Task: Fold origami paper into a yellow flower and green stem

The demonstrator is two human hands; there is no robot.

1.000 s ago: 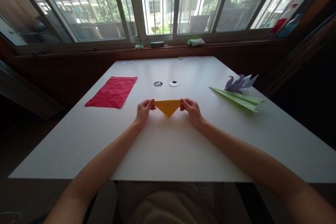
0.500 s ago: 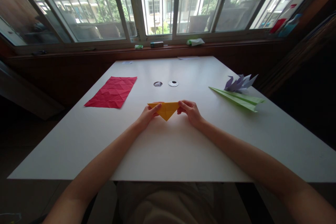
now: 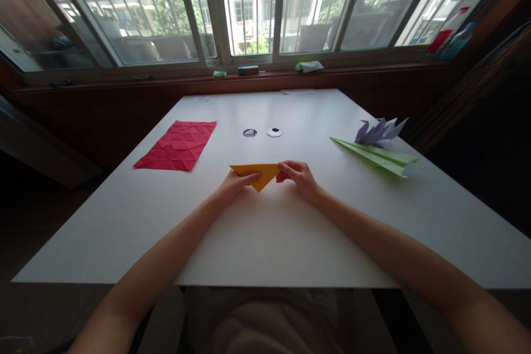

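Observation:
Between my two hands is a yellow folded paper triangle (image 3: 262, 171), its long edge along the top and its point turned down towards me. My left hand (image 3: 236, 183) grips its left part, with the thumb laid across the front face and the other fingers mostly hidden behind the paper. At the right corner, my right hand (image 3: 299, 175) pinches the paper between thumb and fingertips, the remaining fingers curled. The paper is held just over the white table (image 3: 274, 243).
A creased red paper sheet (image 3: 178, 146) lies at the left. A green paper plane (image 3: 375, 156) and a purple folded-paper piece (image 3: 379, 131) are at the right. Beyond my hands are two round openings (image 3: 249, 133) in the tabletop, one with a white rim (image 3: 274, 132). Small packets line the windowsill (image 3: 166, 82).
The yellow paper has shifted slightly left, along with my right hand. My left thumb has slid further across its front face, towards the middle.

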